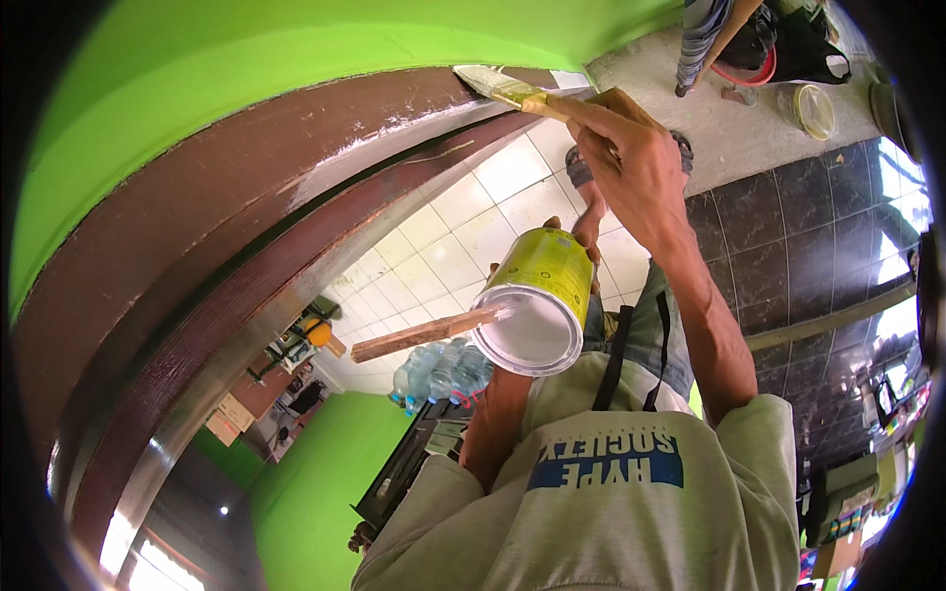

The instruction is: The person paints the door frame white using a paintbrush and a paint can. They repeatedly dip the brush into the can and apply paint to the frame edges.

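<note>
My right hand (pixel 636 153) is raised and closed around the handle of a flat paintbrush (pixel 512 91). The white-coated bristles touch the upper edge of a brown door frame (pixel 325 128), where it meets the green wall (pixel 246 59). White smears mark parts of the frame. Lower down, my left hand (pixel 592 248) grips a yellow-green paint can (pixel 552 266) from behind; the can hides most of that hand. White paint (pixel 537 330) shows inside the tilted can. A flat wooden stick (pixel 419 333) leans out over its rim.
White tiles (pixel 453 231) and dark tiles (pixel 778 231) cover the floor. Wrapped water bottles (pixel 443 372) stand beyond the can. At upper right are another person's leg (pixel 724 39), a red basin (pixel 749 71), a black bag (pixel 808 49) and a clear tub (pixel 814 110).
</note>
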The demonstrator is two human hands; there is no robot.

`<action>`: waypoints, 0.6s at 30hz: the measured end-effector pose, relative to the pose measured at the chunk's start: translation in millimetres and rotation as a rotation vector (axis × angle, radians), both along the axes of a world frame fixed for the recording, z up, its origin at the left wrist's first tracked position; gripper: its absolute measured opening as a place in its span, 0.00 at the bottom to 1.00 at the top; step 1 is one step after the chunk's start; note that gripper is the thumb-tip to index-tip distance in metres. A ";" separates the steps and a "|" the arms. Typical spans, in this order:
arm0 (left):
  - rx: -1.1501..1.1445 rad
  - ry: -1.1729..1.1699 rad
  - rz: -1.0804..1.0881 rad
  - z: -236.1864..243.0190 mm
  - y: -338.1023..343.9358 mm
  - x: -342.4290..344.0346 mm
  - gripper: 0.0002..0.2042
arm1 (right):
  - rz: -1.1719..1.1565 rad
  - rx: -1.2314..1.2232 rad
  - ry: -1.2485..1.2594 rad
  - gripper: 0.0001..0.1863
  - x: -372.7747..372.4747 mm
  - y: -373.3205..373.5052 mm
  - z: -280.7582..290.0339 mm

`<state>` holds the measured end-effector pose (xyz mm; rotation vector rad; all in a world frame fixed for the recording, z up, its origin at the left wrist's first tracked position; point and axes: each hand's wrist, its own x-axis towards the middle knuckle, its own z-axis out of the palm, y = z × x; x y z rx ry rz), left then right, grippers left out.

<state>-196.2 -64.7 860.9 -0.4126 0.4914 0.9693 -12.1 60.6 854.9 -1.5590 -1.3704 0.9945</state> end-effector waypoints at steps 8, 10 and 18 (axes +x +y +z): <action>-0.068 0.145 0.014 4.0 7.2 6.8 0.45 | 0.009 -0.023 -0.032 0.15 5.6 4.3 -15.5; -0.098 0.171 0.016 6.9 8.3 5.2 0.45 | 0.015 0.005 -0.004 0.14 6.3 6.2 -13.9; -0.056 0.007 -0.022 -7.1 10.3 -3.9 0.42 | 0.032 0.016 -0.023 0.14 8.7 5.7 -35.1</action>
